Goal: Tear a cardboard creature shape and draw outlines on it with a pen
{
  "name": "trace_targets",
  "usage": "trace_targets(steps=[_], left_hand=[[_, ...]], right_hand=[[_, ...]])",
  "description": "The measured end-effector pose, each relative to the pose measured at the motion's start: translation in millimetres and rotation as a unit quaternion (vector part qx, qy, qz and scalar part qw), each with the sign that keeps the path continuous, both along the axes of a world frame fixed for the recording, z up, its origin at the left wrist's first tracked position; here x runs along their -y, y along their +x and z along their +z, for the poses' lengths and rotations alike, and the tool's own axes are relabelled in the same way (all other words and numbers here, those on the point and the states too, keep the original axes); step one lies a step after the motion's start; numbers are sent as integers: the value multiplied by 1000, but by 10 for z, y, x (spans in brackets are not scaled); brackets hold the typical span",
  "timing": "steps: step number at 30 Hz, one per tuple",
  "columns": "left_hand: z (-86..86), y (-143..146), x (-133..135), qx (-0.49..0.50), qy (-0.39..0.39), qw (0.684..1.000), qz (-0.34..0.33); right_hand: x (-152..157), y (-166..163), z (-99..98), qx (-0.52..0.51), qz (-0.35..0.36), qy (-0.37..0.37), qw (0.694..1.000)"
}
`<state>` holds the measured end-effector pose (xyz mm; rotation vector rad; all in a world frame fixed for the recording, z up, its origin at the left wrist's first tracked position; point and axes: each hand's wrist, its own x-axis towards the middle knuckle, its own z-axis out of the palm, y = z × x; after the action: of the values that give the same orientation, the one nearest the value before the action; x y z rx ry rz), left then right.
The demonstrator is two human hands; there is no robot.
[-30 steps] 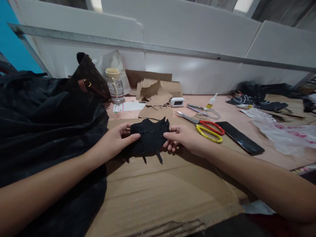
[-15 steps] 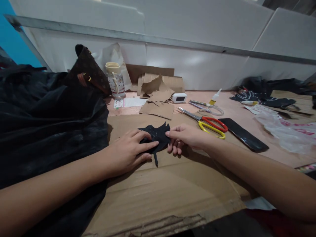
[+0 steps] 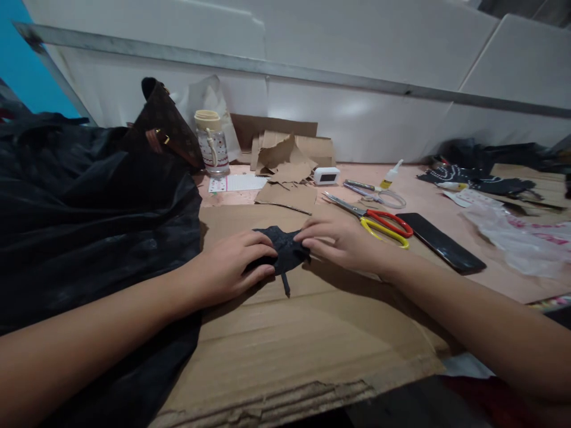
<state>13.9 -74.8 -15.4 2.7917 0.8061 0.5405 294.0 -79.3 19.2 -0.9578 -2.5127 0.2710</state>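
Black piece (image 3: 289, 254) is lying over the cardboard sheet (image 3: 312, 333), between the two hands, one narrow strip (image 3: 286, 285) poking out of its near edge
Left hand (image 3: 232, 264) is covering its left part, fingers bent over it (gripping or only pressing, can't tell)
Right hand (image 3: 341, 242) is pinching its right edge between thumb and fingers
Scissors (image 3: 387, 221), red and yellow handles, are lying just beyond the right hand, tips pointing away and left
Black phone (image 3: 439, 242) is lying right of the scissors, farther out from that hand
Small white device (image 3: 326, 175) is sitting beyond the right hand, nozzle-tipped bottle (image 3: 391, 175) standing to the right of it
Torn cardboard scraps (image 3: 289, 163) are lying heaped straight beyond both hands
Cream-capped bottle (image 3: 212, 145) is standing beyond the left hand, brown handbag (image 3: 169, 128) leaning left of it
Dark fabric (image 3: 98, 220) is spreading out left of the left hand
Crumpled plastic bag (image 3: 513, 238) is lying well right of the right hand
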Motion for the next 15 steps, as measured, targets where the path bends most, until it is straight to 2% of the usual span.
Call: trace_targets(steps=[1,3,10,15], left_hand=[[-7,-9,-13,12,4,1000,6],[-23,-19,-37,29,19,999,16],[-33,-19,-68,25,41,999,10],[-24,-11,-37,7,50,999,13]], right_hand=[[5,-8,-19,23,41,1,999],[8,-32,-65,67,74,5,995],[-2,-79,-143,110,80,23,990],[3,-41,-19,96,76,-47,991]])
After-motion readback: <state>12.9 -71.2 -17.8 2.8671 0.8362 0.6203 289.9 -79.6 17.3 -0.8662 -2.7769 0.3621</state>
